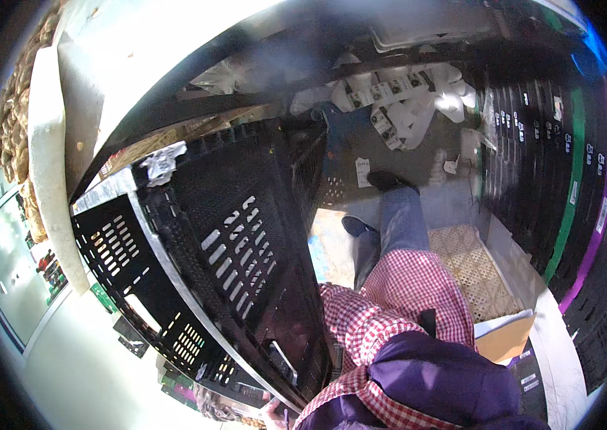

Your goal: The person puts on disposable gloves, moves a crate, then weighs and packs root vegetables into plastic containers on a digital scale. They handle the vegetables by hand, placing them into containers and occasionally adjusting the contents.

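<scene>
A large black plastic crate (246, 215) with slotted panels stands tilted on my left, close against my body. At the lower edge, beside the crate's bottom end, a small patch of skin (272, 411) shows, apparently part of my left hand. Its fingers are mostly cut off, so I cannot tell whether it grips the crate. A strip of silvery torn tape or film (164, 163) clings to the crate's upper corner. My right hand is out of the picture. My purple top (446, 376) and red-checked apron (418, 287) fill the lower middle.
Tall stacks of black crates (532, 165), with green and purple ones among them, rise on my right. A cardboard box (507, 337) and a woven-patterned panel (468, 269) lie beside my legs. White labelled strips (396, 107) lie ahead of my shoes. A pale ledge (53, 165) runs at far left.
</scene>
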### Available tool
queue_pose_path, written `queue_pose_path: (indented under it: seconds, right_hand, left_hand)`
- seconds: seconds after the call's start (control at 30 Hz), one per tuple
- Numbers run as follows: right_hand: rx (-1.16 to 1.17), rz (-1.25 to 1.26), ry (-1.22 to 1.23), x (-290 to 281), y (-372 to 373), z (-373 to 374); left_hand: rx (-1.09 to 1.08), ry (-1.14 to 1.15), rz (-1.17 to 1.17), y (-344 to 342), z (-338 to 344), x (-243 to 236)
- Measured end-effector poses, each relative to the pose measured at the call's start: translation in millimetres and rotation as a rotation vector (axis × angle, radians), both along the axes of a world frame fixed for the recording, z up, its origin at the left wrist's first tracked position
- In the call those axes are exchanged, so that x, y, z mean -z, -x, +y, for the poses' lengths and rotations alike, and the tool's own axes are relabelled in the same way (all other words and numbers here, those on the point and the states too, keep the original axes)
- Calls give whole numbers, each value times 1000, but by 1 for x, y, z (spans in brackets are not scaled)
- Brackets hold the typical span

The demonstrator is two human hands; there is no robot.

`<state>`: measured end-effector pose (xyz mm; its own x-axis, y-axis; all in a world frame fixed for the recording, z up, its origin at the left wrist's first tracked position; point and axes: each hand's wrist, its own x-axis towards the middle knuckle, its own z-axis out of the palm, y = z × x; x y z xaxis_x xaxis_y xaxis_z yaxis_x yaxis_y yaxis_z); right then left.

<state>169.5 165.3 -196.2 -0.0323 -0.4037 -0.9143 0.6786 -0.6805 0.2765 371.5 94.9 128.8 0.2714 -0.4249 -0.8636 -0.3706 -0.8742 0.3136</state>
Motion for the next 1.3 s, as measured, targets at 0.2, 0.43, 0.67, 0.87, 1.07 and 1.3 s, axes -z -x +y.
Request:
queue_pose_path:
  seconds: [0.2,0.43,0.67,0.87,1.07,1.3]
  right_hand:
    - [-4,67,-11,-31,28,38]
    - [-110,-131,146,-46,83,80]
    - [-641,-155,-123,-18,102,109]
    - [-735,374,-307,-91,217,133]
    - [-1331,1161,10,-304,281,104]
    - [-1670,1391,-5,-360,307,57]
  left_hand:
    - [-7,-8,38,7,10,-4]
    - [-40,-14,62,27,31,-9]
    - [-136,-16,27,45,49,-26]
    - [-194,-18,57,45,59,-27]
    - [-304,32,75,59,66,-29]
    - [-340,49,8,60,61,-29]
